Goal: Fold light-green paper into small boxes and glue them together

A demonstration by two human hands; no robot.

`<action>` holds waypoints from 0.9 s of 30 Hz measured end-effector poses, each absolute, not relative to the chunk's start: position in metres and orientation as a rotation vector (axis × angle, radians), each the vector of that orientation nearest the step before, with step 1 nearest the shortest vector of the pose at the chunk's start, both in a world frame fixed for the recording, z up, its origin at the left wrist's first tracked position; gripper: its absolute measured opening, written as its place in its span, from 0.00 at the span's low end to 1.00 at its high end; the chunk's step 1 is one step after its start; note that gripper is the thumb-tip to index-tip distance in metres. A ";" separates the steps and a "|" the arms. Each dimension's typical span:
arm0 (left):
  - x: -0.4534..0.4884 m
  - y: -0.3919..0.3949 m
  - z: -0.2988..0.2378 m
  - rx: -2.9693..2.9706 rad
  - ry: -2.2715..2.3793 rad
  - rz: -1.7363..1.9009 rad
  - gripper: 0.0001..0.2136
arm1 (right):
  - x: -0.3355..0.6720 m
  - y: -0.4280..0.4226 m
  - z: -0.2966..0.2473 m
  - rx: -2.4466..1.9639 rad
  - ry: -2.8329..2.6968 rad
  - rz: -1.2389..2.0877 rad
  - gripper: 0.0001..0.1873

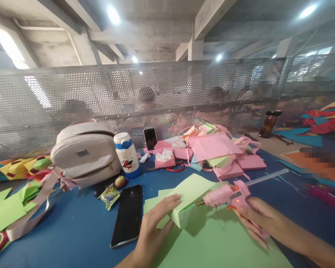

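Note:
My left hand (154, 223) lies flat with fingers stretched on a folded light green paper piece (188, 199), pressing it against a large green sheet (212, 245) on the blue table. My right hand (254, 219) is wrapped round the handle of a pink glue gun (226, 194). Its nozzle points left and touches the edge of the folded paper. A clear glue stick (268, 176) juts from the gun's back.
A black phone (127, 215) lies left of my left hand. Behind stand a beige backpack (85, 153), a white bottle (127, 154), a propped phone (150, 139), red scissors (175, 168) and a pile of pink paper (217, 152). A perforated metal screen (100, 96) closes off the back.

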State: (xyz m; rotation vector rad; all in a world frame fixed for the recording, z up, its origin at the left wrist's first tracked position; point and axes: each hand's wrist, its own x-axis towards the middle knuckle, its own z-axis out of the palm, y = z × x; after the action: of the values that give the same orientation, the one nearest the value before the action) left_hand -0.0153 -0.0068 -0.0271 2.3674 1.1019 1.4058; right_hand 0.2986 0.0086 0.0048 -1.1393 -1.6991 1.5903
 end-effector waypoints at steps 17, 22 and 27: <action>-0.016 -0.005 -0.028 2.408 1.104 1.418 0.20 | 0.301 0.007 0.006 -1.179 -1.718 1.562 0.33; -0.015 -0.005 -0.027 2.390 1.108 1.413 0.19 | 0.298 0.007 0.006 -1.129 -1.679 1.610 0.31; -0.015 -0.006 -0.028 2.342 1.113 1.432 0.19 | 0.299 0.010 0.006 -1.136 -1.639 1.616 0.31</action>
State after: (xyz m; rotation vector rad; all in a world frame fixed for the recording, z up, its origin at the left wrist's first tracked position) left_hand -0.0151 -0.0064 -0.0282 2.3423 1.1129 1.4318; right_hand 0.2992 0.0104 0.0062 -1.1356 -1.6392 1.6162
